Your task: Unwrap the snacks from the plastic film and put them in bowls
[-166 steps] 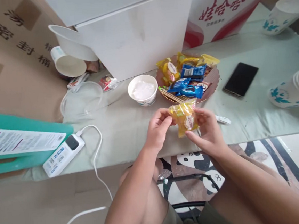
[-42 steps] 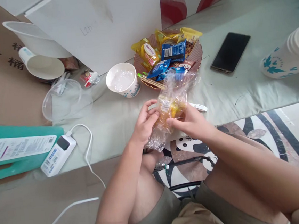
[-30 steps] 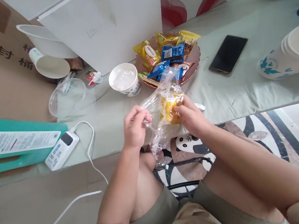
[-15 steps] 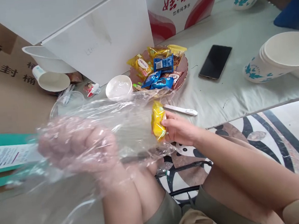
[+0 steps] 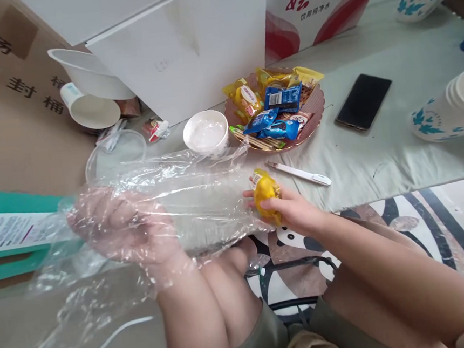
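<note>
A clear plastic bag (image 5: 206, 203) stretches across the middle, over the table's front edge. My left hand (image 5: 126, 221) is inside or behind its film, fingers curled round the crinkled plastic. At the bag's right end, my right hand (image 5: 294, 206) holds a yellow wrapped snack (image 5: 266, 193) between thumb and fingers. Above it, a pinkish scalloped plate (image 5: 316, 113) bears yellow and blue snack packets (image 5: 283, 98). A white paper bowl (image 5: 205, 133) stands left of the plate. Between my right hand and the plate lies a white pen-like tool (image 5: 301, 173).
A black phone (image 5: 364, 102) lies right of the plate, with stacked paper cups (image 5: 434, 118) beyond. White boxes (image 5: 189, 53) and a red-and-white carton (image 5: 319, 9) stand behind. At left are a brown carton (image 5: 13, 139), a plastic lid (image 5: 116, 154) and a tipped cup (image 5: 92, 107).
The camera view has shifted, moving the table's things rightward in the picture. The yellow snack has turned in my right hand, showing a label. My left hand stays within the plastic.
</note>
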### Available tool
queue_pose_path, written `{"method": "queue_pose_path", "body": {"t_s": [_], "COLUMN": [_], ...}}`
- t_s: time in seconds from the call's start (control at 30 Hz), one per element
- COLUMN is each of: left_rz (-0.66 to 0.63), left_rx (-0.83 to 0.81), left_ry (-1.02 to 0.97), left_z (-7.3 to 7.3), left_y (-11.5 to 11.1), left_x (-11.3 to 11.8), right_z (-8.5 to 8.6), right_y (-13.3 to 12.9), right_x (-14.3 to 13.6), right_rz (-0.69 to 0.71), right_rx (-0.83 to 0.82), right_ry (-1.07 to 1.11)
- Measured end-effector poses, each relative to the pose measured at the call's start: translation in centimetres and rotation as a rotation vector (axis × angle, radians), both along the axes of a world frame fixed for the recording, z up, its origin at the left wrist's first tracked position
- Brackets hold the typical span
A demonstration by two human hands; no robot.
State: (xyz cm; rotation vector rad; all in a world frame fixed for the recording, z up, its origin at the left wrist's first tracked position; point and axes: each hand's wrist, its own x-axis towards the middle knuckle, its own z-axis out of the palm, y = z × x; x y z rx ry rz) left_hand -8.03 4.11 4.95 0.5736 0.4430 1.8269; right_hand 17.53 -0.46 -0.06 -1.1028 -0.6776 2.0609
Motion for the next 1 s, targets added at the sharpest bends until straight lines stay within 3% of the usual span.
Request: {"method": "queue_pose_path", "body": {"t_s": [0.1,0.17,0.27,0.33,0.4,0.47,0.53,0.67,0.8,0.93,1.0], "left_rz": [0.184,0.164,0.107,0.092,0.068,0.02,-0.064,-0.293,-0.521,-0.733,-0.716], "left_rx": [0.138,0.045,-0.086,-0.126,-0.142,-0.172,-0.217,-0.357,-0.497,-0.534,-0.519], "left_ry": [-0.168,-0.126,0.005,0.103,0.173,0.19,0.164,0.142,0.222,0.236,0.218], "left_z": [-0.5,-0.9,-1.6,-1.9,-1.9,-1.7,-1.3,-0.8,-1.0,-0.7,-0.2], "left_y": [0.9,1.0,0.9,0.8,0.7,0.6,0.5,-0.1,-1.3,-1.8,-1.4], "left_x": [-0.8,-0.8,-0.6,-0.6,-0.8,-1.0,-1.2,-0.9,0.3,1.0,1.0], "right_z": [0.9,2.4,5.3,6.8,7.6,7.7,7.1,4.2,2.0,3.2,4.4], "right_y": [-0.7,-0.4,2.9,6.3,9.3,10.4,9.3,4.5,2.6,2.3,1.4], "right_x": [1.5,2.8,4.1,4.6,5.0,5.3,5.1,2.5,-1.6,-3.2,-2.4], "right_rz": [-0.009,-0.112,-0.324,-0.379,-0.222,-0.092,-0.094,-0.069,0.076,0.111,0.065], "right_rx": [0.347,0.615,0.919,1.013,1.018,0.984,1.057,1.343,1.363,1.4,1.311], "right_ry": [-0.317,-0.568,-0.97,-1.242,-1.455,-1.597,-1.56,-1.209,-1.009,-0.891,-0.85]}}
